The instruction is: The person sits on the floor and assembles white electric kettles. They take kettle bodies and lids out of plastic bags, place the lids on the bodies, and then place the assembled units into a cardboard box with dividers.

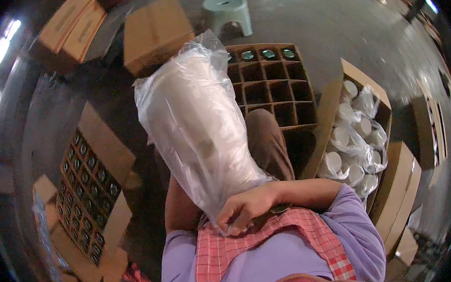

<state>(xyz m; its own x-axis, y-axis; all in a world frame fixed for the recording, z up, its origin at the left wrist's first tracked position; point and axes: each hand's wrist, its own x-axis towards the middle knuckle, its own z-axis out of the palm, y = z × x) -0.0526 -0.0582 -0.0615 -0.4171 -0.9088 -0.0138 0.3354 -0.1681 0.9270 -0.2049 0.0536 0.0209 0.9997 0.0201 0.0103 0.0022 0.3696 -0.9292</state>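
A big clear plastic bag (pixel 193 106) with pale, whitish contents rests slantwise across my lap, its far end near a brown carton. My right hand (pixel 246 207) is closed on the gathered near end of this bag, close to my red checked apron (pixel 306 222). Behind the bag goes my left forearm (pixel 180 205); the left hand itself is hidden by it. What exactly fills the bag is too blurred to tell.
Ahead stands a divided carton (pixel 271 79) with several bottles in its far row. To the right, an open carton (pixel 344 68) holds white cups in plastic. Another divided carton (pixel 124 202) with bottles is at left. Farther off are a closed carton (pixel 156 30) and a white stool (pixel 225 6).
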